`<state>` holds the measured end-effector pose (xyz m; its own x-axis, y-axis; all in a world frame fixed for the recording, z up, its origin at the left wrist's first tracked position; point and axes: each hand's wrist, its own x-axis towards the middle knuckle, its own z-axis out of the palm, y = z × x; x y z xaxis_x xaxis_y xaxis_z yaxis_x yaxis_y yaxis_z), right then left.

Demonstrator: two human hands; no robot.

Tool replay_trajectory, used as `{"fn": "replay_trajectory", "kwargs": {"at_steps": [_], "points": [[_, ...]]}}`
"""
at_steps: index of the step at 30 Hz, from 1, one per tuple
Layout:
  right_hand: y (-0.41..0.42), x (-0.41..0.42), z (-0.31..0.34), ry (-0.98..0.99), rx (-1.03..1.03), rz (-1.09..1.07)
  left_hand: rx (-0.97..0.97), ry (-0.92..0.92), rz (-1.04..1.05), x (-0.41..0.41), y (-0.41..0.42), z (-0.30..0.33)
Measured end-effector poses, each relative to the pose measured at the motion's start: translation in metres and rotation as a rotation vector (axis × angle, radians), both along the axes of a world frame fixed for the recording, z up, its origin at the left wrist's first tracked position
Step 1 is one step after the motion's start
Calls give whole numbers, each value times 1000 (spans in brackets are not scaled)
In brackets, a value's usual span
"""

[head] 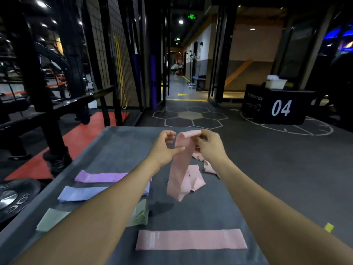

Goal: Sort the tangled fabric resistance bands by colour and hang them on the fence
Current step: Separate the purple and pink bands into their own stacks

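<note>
While both hands are raised over the grey surface (118, 150), a pink band (181, 165) hangs between them w/ its top end folded over. Right hand (210, 148) grip: fingertips pinching that top fold. Left hand (164, 148) grip: fingers curled, thumb touching the band's edge. More pink bands (198, 176) lie crumpled behind. Sorted flat on the surface: purple band (99, 177), blue band (82, 193), green bands (51, 219), another pink one (191, 239) nearest. Wire fence (114, 54) stands far left w/ a yellow band (121, 73) on it.
</note>
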<state>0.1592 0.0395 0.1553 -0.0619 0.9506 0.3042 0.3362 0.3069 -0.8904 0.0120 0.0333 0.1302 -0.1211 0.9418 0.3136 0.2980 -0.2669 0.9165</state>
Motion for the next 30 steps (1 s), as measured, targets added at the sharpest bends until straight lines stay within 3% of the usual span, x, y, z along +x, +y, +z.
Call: {"fn": "replay_trajectory", "kwargs": {"at_steps": [12,26,30], "points": [[-15,4,5,614,-358,-24,-21,-25,-93,1,-32,8],[-19,9,-5,473,-388,-9,-30,-153,219,-24,-36,7],[-19,13,-19,212,-378,35,-114,-218,256,-23,-34,8]]}}
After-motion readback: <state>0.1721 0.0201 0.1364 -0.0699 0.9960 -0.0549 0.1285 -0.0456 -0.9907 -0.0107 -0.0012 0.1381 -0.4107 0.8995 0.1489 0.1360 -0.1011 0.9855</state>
